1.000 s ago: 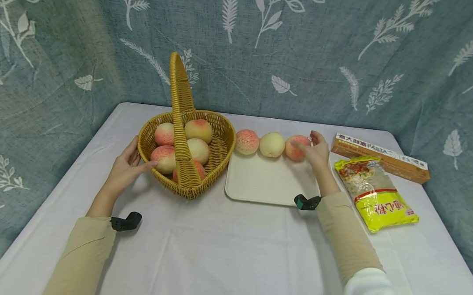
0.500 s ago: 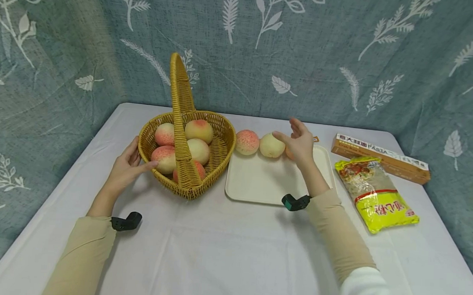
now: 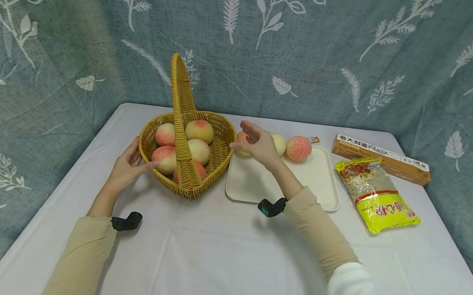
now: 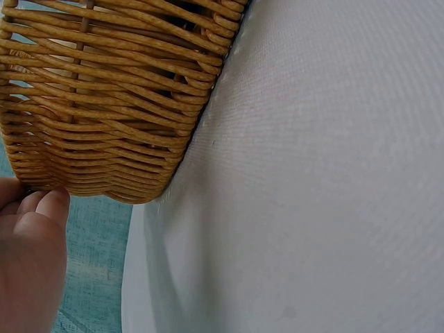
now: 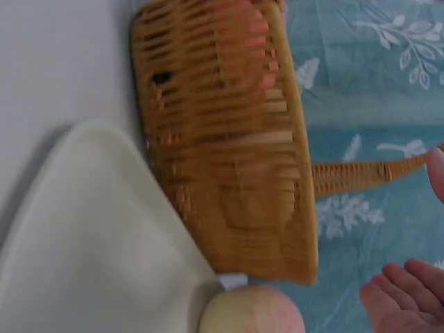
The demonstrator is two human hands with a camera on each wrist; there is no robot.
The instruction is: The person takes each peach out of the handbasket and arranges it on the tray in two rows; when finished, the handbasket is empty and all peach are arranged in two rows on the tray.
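A wicker basket with a tall arched handle holds several peaches. My left hand grips its left rim, thumb toward the front and fingers along the far side; in the left wrist view, bent fingertips meet the wickerwork. A cream tray stands right of the basket, with three peaches in a row at its back edge: a speckled pink one partly hidden, a pale one and another pink one. Over the tray, my right hand is spread and holds nothing, its thumb tip near the basket's right rim.
A yellow bag of pasta and a long brown pasta box lie on the right of the white-covered table. A small orange-and-white packet shows behind the tray. A leaf-patterned blue-green curtain hangs behind.
My right hand has left the rightmost peach and moved left across the tray toward the basket, holding nothing. The left hand and the basket stay in place.
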